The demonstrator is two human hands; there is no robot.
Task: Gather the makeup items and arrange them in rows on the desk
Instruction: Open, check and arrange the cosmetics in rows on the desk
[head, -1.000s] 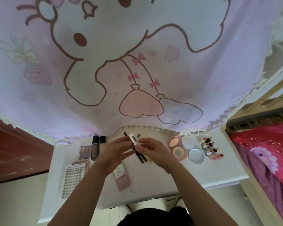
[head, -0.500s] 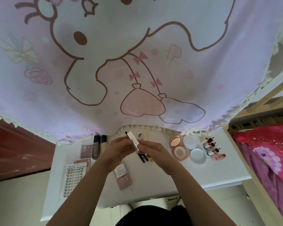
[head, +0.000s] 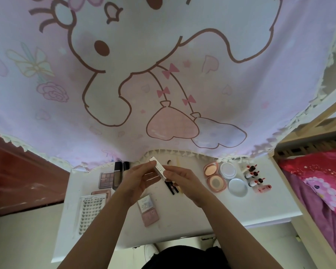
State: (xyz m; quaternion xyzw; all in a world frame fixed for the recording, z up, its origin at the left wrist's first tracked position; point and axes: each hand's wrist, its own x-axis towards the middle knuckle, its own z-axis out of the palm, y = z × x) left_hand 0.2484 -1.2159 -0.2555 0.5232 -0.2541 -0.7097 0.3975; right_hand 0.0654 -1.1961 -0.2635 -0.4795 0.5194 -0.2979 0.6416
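Both hands are held up over the middle of the white desk (head: 260, 206), and a slim white case (head: 159, 168) is pinched between them: its far end is gripped by the thumb and fingertips of the left hand (head: 142, 180), its near end by the curled fingers of the right hand (head: 184, 181). The case is seen as a narrow, squared-off stick with smooth, glossy faces and a fine seam across its middle; it is tilted, with the far end pointing up and left.

Directly beneath the hands, black pencils (head: 171, 188) are laid on the desk, partly hidden. Near the left wrist a flat pink palette (head: 150, 216) with a white label is laid. To the left, a clear lash tray (head: 92, 212) with rows of dark lashes, a square eyeshadow palette (head: 106, 179) in brown tones and two dark rectangular bottles (head: 117, 174) are grouped. To the right, an open pink compact (head: 214, 180), a round white jar (head: 228, 170), a pale blue round lid (head: 237, 187) and several small bottles (head: 251, 176) with red tops are set close together. The far edge of the desk is draped by a thin pink curtain (head: 163, 74), printed with a cartoon figure and trimmed with lace. At the right, floral red bedding (head: 318, 177) is seen inside a pale wooden frame (head: 306, 133)
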